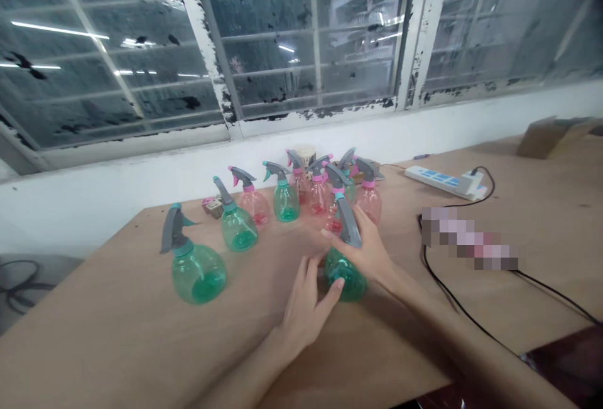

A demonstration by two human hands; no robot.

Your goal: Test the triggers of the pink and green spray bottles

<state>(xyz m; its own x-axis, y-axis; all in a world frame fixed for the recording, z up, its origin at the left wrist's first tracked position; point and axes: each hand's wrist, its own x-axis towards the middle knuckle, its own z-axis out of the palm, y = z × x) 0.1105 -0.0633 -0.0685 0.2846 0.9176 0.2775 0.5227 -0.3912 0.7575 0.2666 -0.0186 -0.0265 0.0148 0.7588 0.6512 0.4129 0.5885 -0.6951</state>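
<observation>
A green spray bottle (346, 277) with a grey trigger head stands in front of me on the table, between my hands. My right hand (370, 249) is closed around its upper part, just below the spray head. At the bottle's lower left, my left hand (308, 302) has its thumb across the front and its fingers at the side, closed on the body. Further left are a green spray bottle (200, 274) and another green one (239, 230). Behind stand several more, including a pink spray bottle (254, 205), a green one (286, 200) and a pink one (370, 200).
A white power strip (443, 181) with a plugged-in adapter lies at the right, its black cable (440, 280) running across the table. A blurred-out object (466, 236) rests beside it. A cardboard box (549, 136) is at the far right; a windowed wall (264, 132) borders the back.
</observation>
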